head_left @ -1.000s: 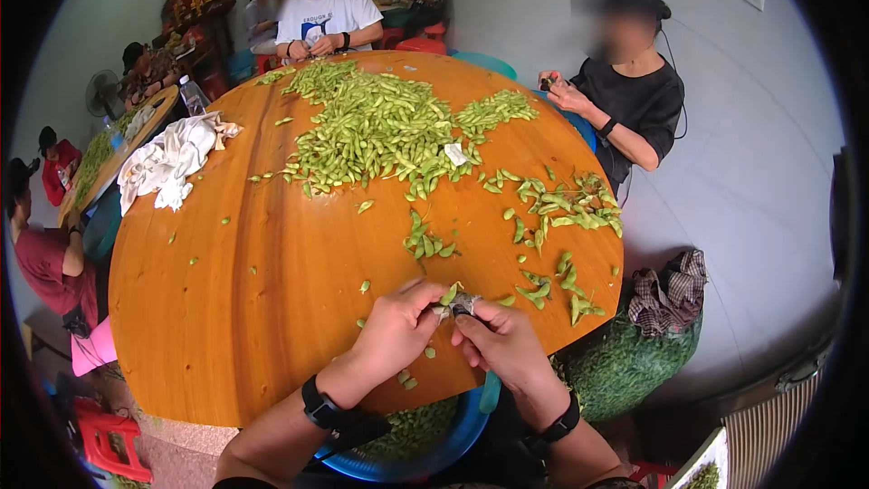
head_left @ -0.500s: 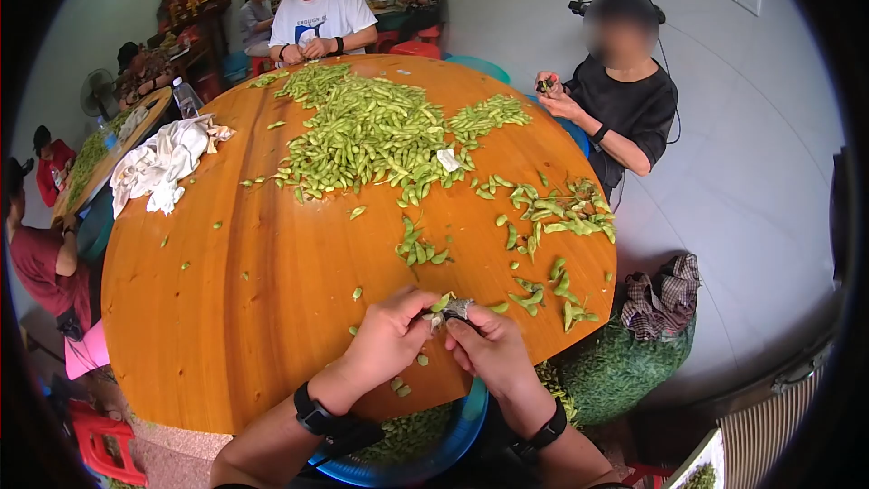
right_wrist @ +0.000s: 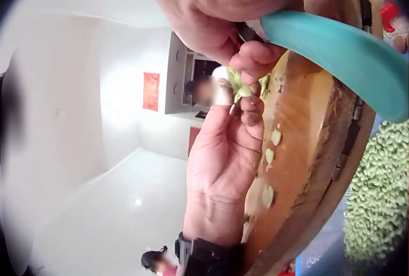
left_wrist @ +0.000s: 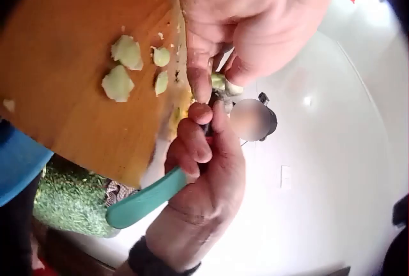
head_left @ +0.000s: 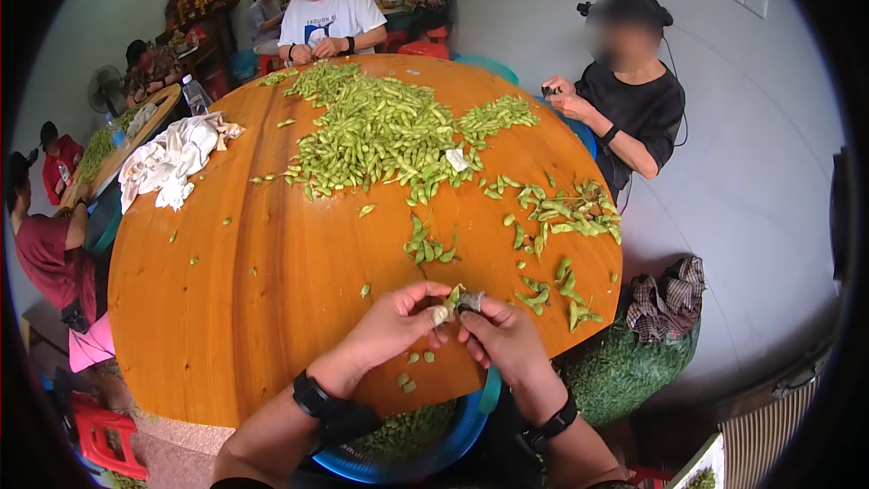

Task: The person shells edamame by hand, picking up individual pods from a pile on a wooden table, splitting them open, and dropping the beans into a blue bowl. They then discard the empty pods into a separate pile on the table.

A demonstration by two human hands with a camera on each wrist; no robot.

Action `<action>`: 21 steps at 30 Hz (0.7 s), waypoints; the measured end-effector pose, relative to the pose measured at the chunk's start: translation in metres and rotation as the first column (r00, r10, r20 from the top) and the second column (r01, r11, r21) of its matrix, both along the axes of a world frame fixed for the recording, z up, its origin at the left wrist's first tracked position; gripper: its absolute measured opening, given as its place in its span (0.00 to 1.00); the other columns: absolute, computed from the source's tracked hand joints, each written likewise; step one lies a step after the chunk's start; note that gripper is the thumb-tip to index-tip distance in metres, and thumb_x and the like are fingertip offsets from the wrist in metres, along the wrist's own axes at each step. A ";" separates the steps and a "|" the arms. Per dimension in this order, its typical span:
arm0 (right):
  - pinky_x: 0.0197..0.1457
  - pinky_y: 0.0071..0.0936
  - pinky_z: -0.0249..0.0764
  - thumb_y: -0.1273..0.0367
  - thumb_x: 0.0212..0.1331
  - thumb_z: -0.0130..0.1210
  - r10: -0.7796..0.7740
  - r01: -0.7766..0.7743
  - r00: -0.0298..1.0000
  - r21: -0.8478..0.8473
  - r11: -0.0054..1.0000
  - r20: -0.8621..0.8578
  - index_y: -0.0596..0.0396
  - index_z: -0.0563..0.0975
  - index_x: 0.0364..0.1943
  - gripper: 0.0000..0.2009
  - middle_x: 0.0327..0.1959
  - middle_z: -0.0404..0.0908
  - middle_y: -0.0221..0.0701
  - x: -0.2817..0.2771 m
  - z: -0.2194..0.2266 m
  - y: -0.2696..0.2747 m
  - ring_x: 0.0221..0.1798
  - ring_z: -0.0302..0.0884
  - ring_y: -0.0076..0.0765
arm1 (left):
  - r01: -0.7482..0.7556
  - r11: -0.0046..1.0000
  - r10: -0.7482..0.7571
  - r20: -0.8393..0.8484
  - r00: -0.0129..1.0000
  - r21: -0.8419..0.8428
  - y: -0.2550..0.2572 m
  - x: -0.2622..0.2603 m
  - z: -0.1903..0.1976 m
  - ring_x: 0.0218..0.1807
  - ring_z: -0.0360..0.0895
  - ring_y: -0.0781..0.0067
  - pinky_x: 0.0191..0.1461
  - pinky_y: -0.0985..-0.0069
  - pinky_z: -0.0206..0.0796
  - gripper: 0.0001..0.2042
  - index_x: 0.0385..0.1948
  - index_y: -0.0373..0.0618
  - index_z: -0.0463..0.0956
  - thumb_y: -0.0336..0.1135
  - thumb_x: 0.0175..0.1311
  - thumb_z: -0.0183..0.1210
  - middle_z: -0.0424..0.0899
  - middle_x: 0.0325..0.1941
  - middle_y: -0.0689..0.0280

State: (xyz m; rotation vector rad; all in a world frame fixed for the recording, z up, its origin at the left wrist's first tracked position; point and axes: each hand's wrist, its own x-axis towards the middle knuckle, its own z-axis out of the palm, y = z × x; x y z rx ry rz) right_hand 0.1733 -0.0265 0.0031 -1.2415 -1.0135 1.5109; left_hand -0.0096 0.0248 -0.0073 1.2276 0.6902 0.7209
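My left hand pinches a green pod between thumb and fingers, above the near edge of the wooden table. Close on its right, my right hand curls round a tool whose teal handle sticks out below the palm in the right wrist view. Something grey wraps the right fingertips beside the pod, and a pale cover sits on the left thumb. The fingertips of both hands nearly meet at the pod. Beans lie on the table beneath the hands.
A large heap of pods covers the table's far middle, with smaller groups at the right. A white cloth lies at left. Below the near edge stands a blue basin of beans. A full green sack stands at right; people sit around.
The left hand has turned slightly, and the pod between the hands stands more upright. More loose beans show on the table below the hands.
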 end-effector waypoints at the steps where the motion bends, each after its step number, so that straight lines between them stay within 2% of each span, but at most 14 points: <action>1: 0.16 0.14 0.59 0.71 0.66 0.51 -0.052 0.049 0.996 0.036 0.998 0.071 0.56 0.78 0.38 0.05 0.23 0.76 0.23 -0.004 0.003 -0.002 0.16 0.66 0.14 | -0.018 0.997 0.026 -0.107 0.994 0.079 0.000 0.002 -0.003 0.31 0.78 0.81 0.36 0.82 0.74 0.15 0.57 0.39 0.70 0.31 0.72 0.50 0.81 0.39 0.68; 2: 0.16 0.14 0.59 0.71 0.66 0.51 -0.052 0.049 0.996 0.048 0.998 0.072 0.56 0.78 0.38 0.05 0.23 0.76 0.23 -0.005 0.004 -0.004 0.16 0.66 0.14 | -0.018 0.996 0.028 -0.106 0.994 0.090 0.000 0.002 -0.004 0.31 0.78 0.81 0.36 0.82 0.74 0.15 0.57 0.39 0.70 0.31 0.72 0.50 0.81 0.39 0.68; 4: 0.17 0.13 0.60 0.72 0.66 0.51 -0.098 0.067 0.980 0.176 0.982 0.171 0.55 0.78 0.38 0.05 0.22 0.75 0.22 -0.009 0.004 -0.007 0.17 0.66 0.13 | -0.055 0.992 0.080 -0.224 0.971 0.114 -0.003 0.002 -0.003 0.30 0.77 0.83 0.33 0.82 0.73 0.14 0.56 0.39 0.69 0.33 0.74 0.48 0.80 0.38 0.69; 6: 0.17 0.13 0.60 0.72 0.66 0.51 -0.108 0.074 0.977 0.187 0.980 0.184 0.55 0.78 0.37 0.05 0.21 0.75 0.21 -0.011 0.001 -0.009 0.17 0.66 0.13 | -0.051 0.993 0.075 -0.224 0.972 0.110 -0.007 0.003 0.000 0.29 0.75 0.84 0.33 0.83 0.71 0.11 0.52 0.39 0.71 0.31 0.74 0.46 0.79 0.37 0.70; 8: 0.18 0.14 0.60 0.72 0.66 0.52 -0.131 0.075 0.969 0.254 0.964 0.210 0.55 0.78 0.35 0.05 0.20 0.74 0.20 -0.013 -0.001 -0.010 0.17 0.66 0.13 | -0.113 0.953 0.180 -0.224 0.958 0.280 -0.008 0.006 -0.004 0.24 0.74 0.81 0.28 0.79 0.69 0.09 0.47 0.40 0.71 0.29 0.69 0.49 0.78 0.26 0.68; 9: 0.18 0.14 0.60 0.72 0.66 0.52 -0.130 0.077 0.969 0.247 0.966 0.209 0.55 0.78 0.35 0.05 0.20 0.74 0.20 -0.015 -0.002 -0.012 0.17 0.66 0.13 | -0.112 0.956 0.177 -0.227 0.958 0.272 -0.009 0.006 -0.003 0.24 0.74 0.81 0.28 0.79 0.69 0.09 0.47 0.40 0.71 0.29 0.69 0.49 0.78 0.26 0.68; 11: 0.20 0.14 0.61 0.72 0.65 0.52 -0.192 0.096 0.952 0.363 0.927 0.239 0.55 0.78 0.33 0.05 0.20 0.73 0.20 -0.022 -0.004 -0.015 0.18 0.65 0.12 | -0.054 0.945 0.182 -0.383 0.906 0.322 -0.010 0.004 0.001 0.27 0.72 0.85 0.30 0.82 0.65 0.07 0.42 0.42 0.71 0.25 0.67 0.45 0.75 0.28 0.72; 12: 0.20 0.14 0.61 0.72 0.65 0.52 -0.189 0.096 0.952 0.355 0.930 0.239 0.55 0.78 0.33 0.05 0.20 0.73 0.20 -0.024 -0.009 -0.016 0.18 0.65 0.12 | -0.054 0.948 0.180 -0.386 0.905 0.315 -0.010 0.004 -0.002 0.27 0.72 0.85 0.30 0.82 0.65 0.07 0.42 0.42 0.71 0.25 0.67 0.45 0.75 0.28 0.72; 14: 0.20 0.14 0.61 0.72 0.65 0.53 -0.310 0.027 0.872 0.596 0.803 0.378 0.55 0.78 0.34 0.04 0.20 0.73 0.19 -0.025 -0.018 -0.015 0.18 0.65 0.11 | -0.106 0.940 0.223 -0.346 0.911 0.325 -0.008 0.004 -0.007 0.28 0.72 0.85 0.28 0.81 0.64 0.06 0.39 0.41 0.71 0.24 0.65 0.46 0.74 0.26 0.72; 15: 0.20 0.14 0.61 0.72 0.65 0.53 -0.311 0.031 0.872 0.592 0.805 0.377 0.55 0.78 0.34 0.04 0.20 0.73 0.19 -0.024 -0.014 -0.018 0.18 0.65 0.11 | -0.103 0.941 0.219 -0.349 0.911 0.321 -0.009 0.005 -0.005 0.28 0.72 0.85 0.28 0.81 0.64 0.06 0.39 0.41 0.71 0.24 0.65 0.46 0.74 0.26 0.72; 17: 0.33 0.19 0.70 0.76 0.61 0.53 -0.214 0.117 0.936 0.327 0.938 0.279 0.59 0.79 0.42 0.08 0.24 0.76 0.27 -0.021 -0.001 -0.023 0.27 0.72 0.17 | -0.091 0.891 0.282 -0.384 0.879 0.445 -0.013 0.007 0.003 0.27 0.75 0.74 0.28 0.75 0.65 0.06 0.38 0.40 0.71 0.22 0.62 0.48 0.76 0.26 0.65; 18: 0.33 0.19 0.70 0.76 0.61 0.53 -0.217 0.119 0.936 0.330 0.937 0.278 0.59 0.79 0.42 0.08 0.24 0.76 0.27 -0.017 0.000 -0.024 0.27 0.72 0.17 | -0.089 0.890 0.281 -0.384 0.879 0.448 -0.014 0.008 0.003 0.27 0.75 0.74 0.28 0.75 0.65 0.06 0.38 0.40 0.71 0.22 0.62 0.48 0.76 0.26 0.65; 20: 0.32 0.20 0.70 0.76 0.61 0.53 -0.231 0.129 0.921 0.313 0.941 0.315 0.58 0.79 0.44 0.09 0.23 0.76 0.27 -0.007 0.003 -0.029 0.26 0.71 0.18 | 0.006 0.614 0.448 -0.354 0.821 0.789 -0.016 0.011 0.001 0.28 0.78 0.57 0.31 0.68 0.68 0.09 0.39 0.40 0.72 0.21 0.58 0.50 0.77 0.29 0.56; 21: 0.32 0.20 0.70 0.76 0.61 0.53 -0.304 0.154 0.889 0.402 0.903 0.342 0.58 0.79 0.45 0.10 0.22 0.78 0.28 -0.001 0.001 -0.029 0.26 0.72 0.19 | 0.006 0.613 0.447 -0.352 0.822 0.790 -0.017 0.011 0.001 0.28 0.78 0.57 0.31 0.68 0.68 0.09 0.39 0.40 0.72 0.21 0.58 0.50 0.77 0.29 0.56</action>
